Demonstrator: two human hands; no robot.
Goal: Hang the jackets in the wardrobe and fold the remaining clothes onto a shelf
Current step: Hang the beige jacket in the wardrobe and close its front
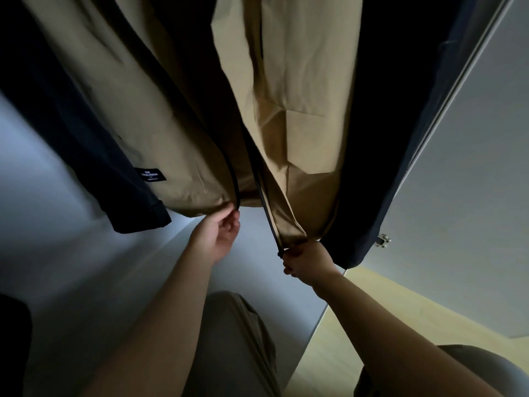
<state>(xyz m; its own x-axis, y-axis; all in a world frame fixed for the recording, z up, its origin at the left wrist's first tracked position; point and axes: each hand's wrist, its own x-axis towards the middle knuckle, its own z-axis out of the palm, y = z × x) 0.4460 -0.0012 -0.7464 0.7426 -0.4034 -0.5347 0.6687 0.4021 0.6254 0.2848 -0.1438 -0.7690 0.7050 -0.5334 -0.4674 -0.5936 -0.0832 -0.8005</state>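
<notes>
Grey wardrobe walls (71, 253) surround a hanging tan jacket (309, 81); the left hand (220, 230) pinches its left zipper edge (233, 184), the right hand (306, 262) grips its right zipper edge (267, 213).

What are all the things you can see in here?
jacket: one, tan, hanging open in the middle
zip: one, black, its two halves apart along the jacket's front edges
dark cloth: two pieces, navy, either side of the jacket
label: one, black, low on the left
door: one, grey, right
hinge: one, metal, on the door
floor: yellowish, lower right
trousers: one pair, grey, bottom
left hand: pinches the left zip edge
right hand: grips the right zip end
</notes>
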